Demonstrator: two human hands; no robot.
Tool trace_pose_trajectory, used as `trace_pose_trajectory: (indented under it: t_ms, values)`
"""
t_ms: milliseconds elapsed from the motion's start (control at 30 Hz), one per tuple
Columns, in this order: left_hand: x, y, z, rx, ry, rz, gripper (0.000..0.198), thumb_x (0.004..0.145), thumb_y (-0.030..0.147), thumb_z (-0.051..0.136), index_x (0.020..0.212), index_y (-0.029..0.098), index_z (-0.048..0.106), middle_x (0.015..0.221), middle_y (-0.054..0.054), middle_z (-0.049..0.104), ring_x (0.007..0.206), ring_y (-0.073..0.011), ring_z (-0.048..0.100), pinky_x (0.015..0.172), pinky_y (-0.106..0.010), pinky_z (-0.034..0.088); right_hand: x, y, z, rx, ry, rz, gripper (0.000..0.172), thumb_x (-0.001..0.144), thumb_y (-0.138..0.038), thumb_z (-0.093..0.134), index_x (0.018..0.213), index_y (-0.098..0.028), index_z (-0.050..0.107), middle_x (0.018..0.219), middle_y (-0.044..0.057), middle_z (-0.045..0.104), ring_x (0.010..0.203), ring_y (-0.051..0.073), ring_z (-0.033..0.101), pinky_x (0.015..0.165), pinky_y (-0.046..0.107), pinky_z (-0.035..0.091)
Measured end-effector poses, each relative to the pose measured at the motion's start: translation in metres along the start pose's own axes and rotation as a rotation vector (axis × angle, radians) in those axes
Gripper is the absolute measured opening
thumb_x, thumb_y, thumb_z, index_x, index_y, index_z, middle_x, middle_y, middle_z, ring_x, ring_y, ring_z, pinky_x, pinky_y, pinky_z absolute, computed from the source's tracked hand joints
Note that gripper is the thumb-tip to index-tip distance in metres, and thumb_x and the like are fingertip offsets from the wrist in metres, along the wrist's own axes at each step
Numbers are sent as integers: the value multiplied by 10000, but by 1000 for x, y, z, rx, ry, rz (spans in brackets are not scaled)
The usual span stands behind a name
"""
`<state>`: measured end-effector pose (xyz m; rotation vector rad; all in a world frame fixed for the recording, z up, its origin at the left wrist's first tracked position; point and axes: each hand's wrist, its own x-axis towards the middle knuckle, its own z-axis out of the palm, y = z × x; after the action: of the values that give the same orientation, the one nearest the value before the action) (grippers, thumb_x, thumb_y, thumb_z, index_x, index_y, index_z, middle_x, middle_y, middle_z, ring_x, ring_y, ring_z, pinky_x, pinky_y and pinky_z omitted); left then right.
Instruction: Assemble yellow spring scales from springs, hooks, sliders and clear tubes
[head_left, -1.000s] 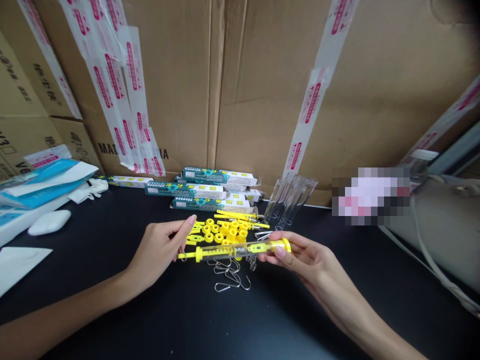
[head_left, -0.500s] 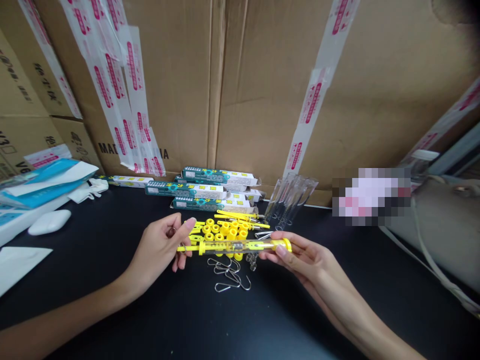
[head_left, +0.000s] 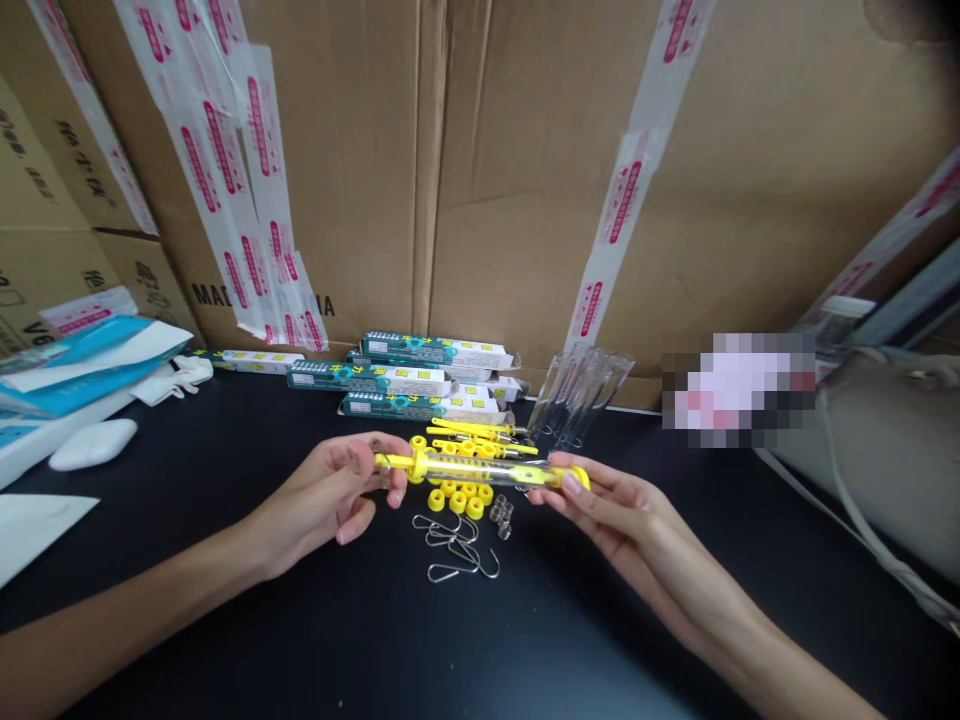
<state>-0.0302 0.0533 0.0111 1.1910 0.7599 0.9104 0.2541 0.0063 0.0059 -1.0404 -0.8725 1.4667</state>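
A clear tube with yellow end caps and a yellow rod inside (head_left: 480, 469) is held level between my hands. My right hand (head_left: 622, 510) pinches its right cap. At the other end, the fingers of my left hand (head_left: 330, 490) close on the yellow rod's tip, where a small metal ring or hook shows. Under and behind the tube lie several yellow caps (head_left: 456, 497), and beyond them yellow rods (head_left: 480, 433). Nearer me are several metal hooks (head_left: 454, 550), with small springs (head_left: 502, 515) to their right.
Small printed boxes (head_left: 427, 378) are stacked at the back, beside clear empty tubes (head_left: 581, 398). Tall cardboard (head_left: 540, 200) stands behind. Blue packets (head_left: 82, 365) and a white case (head_left: 94, 443) lie left; a grey bag (head_left: 885, 470) is on the right.
Both hands have raised the tube slightly, away from me. The yellow rod appears pulled further left, with the spring inside stretched out more.
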Motion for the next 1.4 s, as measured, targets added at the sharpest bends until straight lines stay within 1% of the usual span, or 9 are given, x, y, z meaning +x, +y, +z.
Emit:
trace_pose_trajectory:
  t_ms: [133, 400, 533, 700, 900, 1033, 1167, 1333, 1400]
  values:
    - [3, 0, -2, -123, -39, 4, 276, 797, 383, 804, 934, 158, 722, 735, -41, 621, 683, -131, 582, 355, -93, 347, 1, -2, 0, 7, 32, -1, 333, 751, -291, 848, 1043, -162, 751, 921, 73, 777, 907, 202, 749, 961, 282, 566]
    - [3, -4, -4, -166, -83, 27, 261, 757, 417, 833, 854, 187, 759, 814, -58, 661, 634, -101, 532, 469, -155, 444, 1, -7, -2, -3, 15, 5, 311, 761, -290, 842, 1029, -156, 760, 941, 76, 778, 869, 168, 744, 852, 203, 590]
    - [0, -2, -5, -193, -112, 23, 250, 726, 374, 865, 770, 155, 752, 1030, -117, 690, 806, -152, 595, 580, -191, 491, 0, -9, -3, -17, -7, 12, 289, 776, -290, 829, 1022, -155, 763, 942, 74, 778, 842, 160, 741, 840, 201, 588]
    - [-1, 5, -5, -248, -161, -49, 243, 719, 310, 861, 703, 140, 689, 956, -117, 723, 797, -206, 685, 622, -230, 510, -1, -9, -3, -29, -27, 28, 309, 779, -314, 825, 1035, -154, 759, 952, 82, 777, 855, 174, 741, 859, 228, 585]
    - [-1, 5, -1, -264, -125, -51, 311, 716, 331, 872, 749, 152, 619, 994, -113, 728, 882, -228, 721, 684, -217, 552, 0, -8, -3, -18, 12, -9, 316, 780, -323, 823, 1045, -164, 754, 930, 70, 775, 888, 189, 732, 920, 272, 570]
    - [1, 0, -2, -200, 22, 33, 305, 716, 254, 880, 732, 157, 591, 962, -80, 734, 894, -188, 709, 728, -205, 572, 0, -7, -4, -17, 32, -47, 326, 778, -321, 827, 1044, -151, 745, 937, 79, 777, 892, 193, 733, 924, 283, 571]
    - [4, -3, -4, -148, 135, 105, 247, 735, 224, 867, 764, 152, 633, 875, -44, 719, 807, -138, 692, 674, -170, 572, -1, -8, -3, -24, 64, -90, 324, 768, -314, 839, 1037, -161, 745, 974, 77, 782, 886, 184, 736, 900, 257, 573]
    - [4, -2, -3, -153, 105, 87, 437, 689, 237, 903, 1083, 211, 715, 843, -35, 728, 765, -111, 680, 689, -151, 569, 1, -9, -3, -20, 36, -64, 314, 781, -313, 830, 1042, -160, 748, 962, 77, 786, 876, 163, 732, 884, 217, 569]
    - [3, -2, -2, -134, 76, 87, 320, 689, 262, 901, 965, 182, 761, 851, -41, 724, 762, -103, 670, 678, -132, 561, 2, -9, -4, -10, 27, -50, 302, 784, -308, 827, 1034, -155, 752, 951, 77, 785, 875, 162, 732, 879, 212, 573]
